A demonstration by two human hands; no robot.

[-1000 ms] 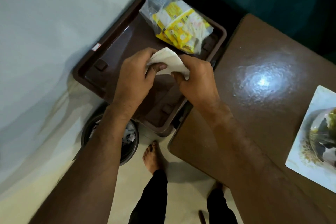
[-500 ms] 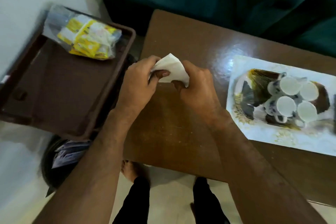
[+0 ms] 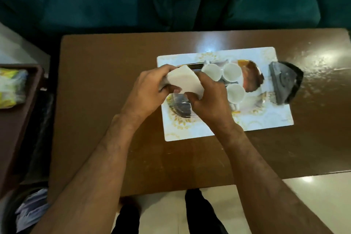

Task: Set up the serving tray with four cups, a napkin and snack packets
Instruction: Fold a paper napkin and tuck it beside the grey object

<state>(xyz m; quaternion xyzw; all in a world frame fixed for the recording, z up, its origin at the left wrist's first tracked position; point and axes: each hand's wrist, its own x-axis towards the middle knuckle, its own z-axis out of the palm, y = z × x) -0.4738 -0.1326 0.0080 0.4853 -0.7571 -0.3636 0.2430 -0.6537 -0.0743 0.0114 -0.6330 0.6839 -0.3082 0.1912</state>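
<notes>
Three cups (image 3: 229, 80) visible on the tray (image 3: 269, 119), the fourth unseen; both hands' (image 3: 148, 89) grip pinches the napkin (image 3: 184, 80) above it, snack packets (image 3: 11, 87) well apart.

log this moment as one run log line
stage: napkin handling | left hand: grips napkin | right hand: grips napkin | over serving tray | cups on tray

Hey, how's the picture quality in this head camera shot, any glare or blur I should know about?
Head view: bright ceiling-light glare on the table at its far right corner and on the floor tile; the snack packets at the left edge are smeared and soft; the napkin and both hands are fairly sharp; wide-angle bending curves the table edges.
</notes>
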